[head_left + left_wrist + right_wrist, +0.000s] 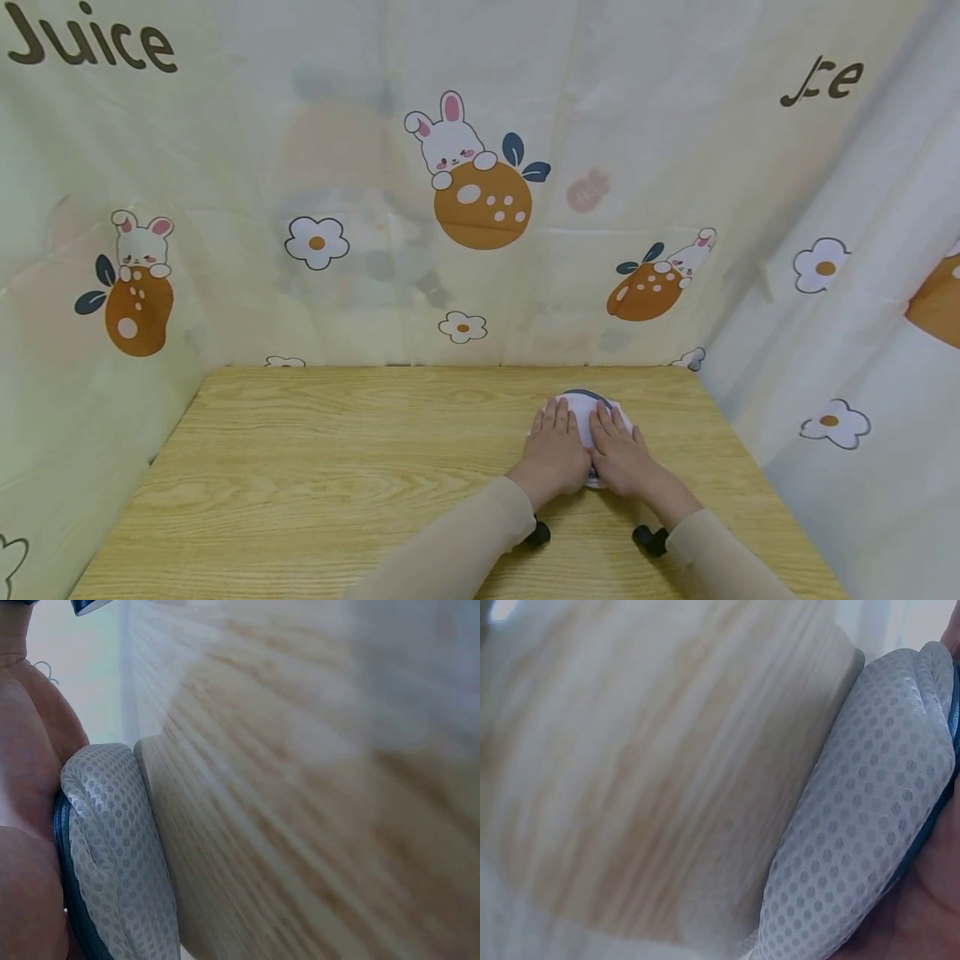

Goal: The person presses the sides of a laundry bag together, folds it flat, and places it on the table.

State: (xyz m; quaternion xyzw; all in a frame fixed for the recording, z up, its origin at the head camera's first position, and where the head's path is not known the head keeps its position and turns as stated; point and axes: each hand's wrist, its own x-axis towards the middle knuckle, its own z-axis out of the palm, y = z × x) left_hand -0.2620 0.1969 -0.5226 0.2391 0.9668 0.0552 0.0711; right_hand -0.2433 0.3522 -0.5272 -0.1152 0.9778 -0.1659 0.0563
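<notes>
A white mesh bag (582, 413) with dark blue edging lies on the right part of the wooden table. My left hand (557, 450) rests flat on its left side, fingers straight and pointing away. On its right side my right hand (620, 454) lies flat too, and the two thumbs come close together. Seen from the left wrist, the mesh fabric (120, 847) bulges between the palm and the table, with a blue zipper-like edge along the hand. The right wrist view has the same mesh (855, 802) under the right palm. Much of the bag's top is hidden by the hands.
The wood-grain table (322, 467) stretches to the left of the hands. A printed curtain (360, 275) with rabbits, fruit and flowers stands at the back and both sides. Black wrist devices (651, 540) hang beneath the sleeves.
</notes>
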